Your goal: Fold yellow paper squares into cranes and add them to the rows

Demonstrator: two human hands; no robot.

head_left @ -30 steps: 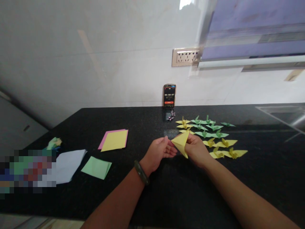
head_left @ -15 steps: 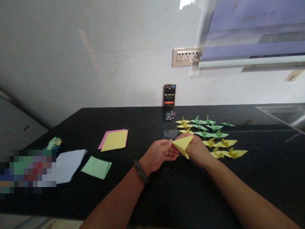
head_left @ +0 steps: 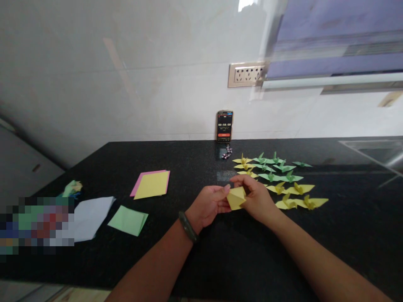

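Note:
A folded piece of yellow origami paper (head_left: 236, 199) is held up over the black counter between both hands. My left hand (head_left: 211, 203), with a dark bangle at the wrist, pinches its left edge, thumb on top. On the other side my right hand (head_left: 258, 198) grips the right edge, partly hiding it. Just beyond the right hand, yellow paper cranes (head_left: 309, 202) and green paper cranes (head_left: 273, 177) sit in rows.
Left of the hands lie yellow and pink paper sheets (head_left: 151, 185), a folded green paper (head_left: 128, 220) and white paper (head_left: 94, 216). A phone (head_left: 224, 126) showing a timer leans on the wall, a beaded strap (head_left: 227, 152) below it. The black counter (head_left: 189, 159) meets a tiled wall.
The yellow paper has gone from a pointed triangle to a smaller, squarer shape. My right hand has turned, its fingers now at the paper's right edge; my left hand has barely moved.

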